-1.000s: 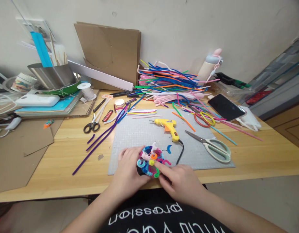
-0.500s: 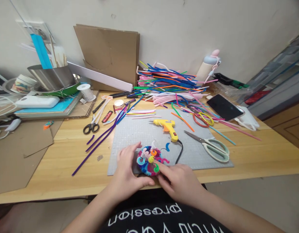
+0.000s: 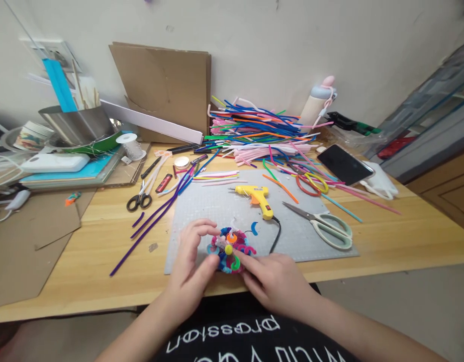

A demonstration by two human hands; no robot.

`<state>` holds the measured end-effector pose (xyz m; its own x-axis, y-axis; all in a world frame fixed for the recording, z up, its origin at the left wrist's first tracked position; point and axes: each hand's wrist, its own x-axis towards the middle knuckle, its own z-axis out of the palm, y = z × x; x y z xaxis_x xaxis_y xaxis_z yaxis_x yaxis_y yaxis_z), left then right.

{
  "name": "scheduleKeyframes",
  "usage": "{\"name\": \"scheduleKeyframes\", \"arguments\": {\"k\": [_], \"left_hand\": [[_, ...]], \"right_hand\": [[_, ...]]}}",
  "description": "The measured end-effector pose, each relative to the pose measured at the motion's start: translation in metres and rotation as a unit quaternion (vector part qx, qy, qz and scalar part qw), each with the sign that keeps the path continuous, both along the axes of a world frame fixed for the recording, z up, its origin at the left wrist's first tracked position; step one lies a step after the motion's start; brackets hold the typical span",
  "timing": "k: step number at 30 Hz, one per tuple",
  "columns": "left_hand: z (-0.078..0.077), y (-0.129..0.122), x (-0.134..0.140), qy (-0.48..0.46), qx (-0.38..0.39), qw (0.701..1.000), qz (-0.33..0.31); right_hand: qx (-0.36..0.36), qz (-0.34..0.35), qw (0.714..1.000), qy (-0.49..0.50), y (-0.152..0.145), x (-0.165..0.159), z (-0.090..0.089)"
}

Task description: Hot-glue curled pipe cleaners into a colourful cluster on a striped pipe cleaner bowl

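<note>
A round, multicoloured pipe-cleaner craft (image 3: 224,265) with curled stems in yellow, green, orange, blue and pink stands at the front edge of the grey cutting mat (image 3: 201,211). My right hand (image 3: 279,279) grips its right side, the index finger reaching in among the curls and the lower fingers bent beneath. On the other side, my left hand (image 3: 192,259) is curved around the craft with thumb and fingers apart. Its thumb is close to the light blue curl; whether they touch I cannot tell. A yellow glue gun (image 3: 256,196) lies just beyond.
Large scissors (image 3: 328,226) lie at the mat's right, black-handled scissors (image 3: 139,200) to its left. Purple pipe cleaners (image 3: 149,221) stretch along the left. A heap of pipe cleaners (image 3: 258,130) and leaning cardboard (image 3: 164,90) are at the back. A phone (image 3: 345,165) rests far right.
My left thumb has risen from below the craft to its left side, and the left fingers have curled more. My right hand stays on the craft. The view has shifted slightly.
</note>
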<state>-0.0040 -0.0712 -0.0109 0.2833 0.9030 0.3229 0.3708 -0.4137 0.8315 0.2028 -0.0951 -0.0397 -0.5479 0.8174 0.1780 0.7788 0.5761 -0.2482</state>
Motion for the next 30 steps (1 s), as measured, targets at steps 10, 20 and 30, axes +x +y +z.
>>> {"name": "scheduleKeyframes", "arguments": {"k": [10,20,30], "left_hand": [[0.015,0.000,0.007,0.187,0.093,0.975,0.074],[0.004,-0.002,0.004,0.267,0.149,0.950,0.056],[0.002,0.001,0.001,0.250,0.129,0.958,0.060]], "right_hand": [[-0.008,-0.001,1.000,-0.004,-0.002,0.004,0.004],[0.012,0.060,0.995,0.078,-0.001,0.011,0.002],[-0.045,-0.055,0.966,0.250,0.006,0.013,0.021]]}}
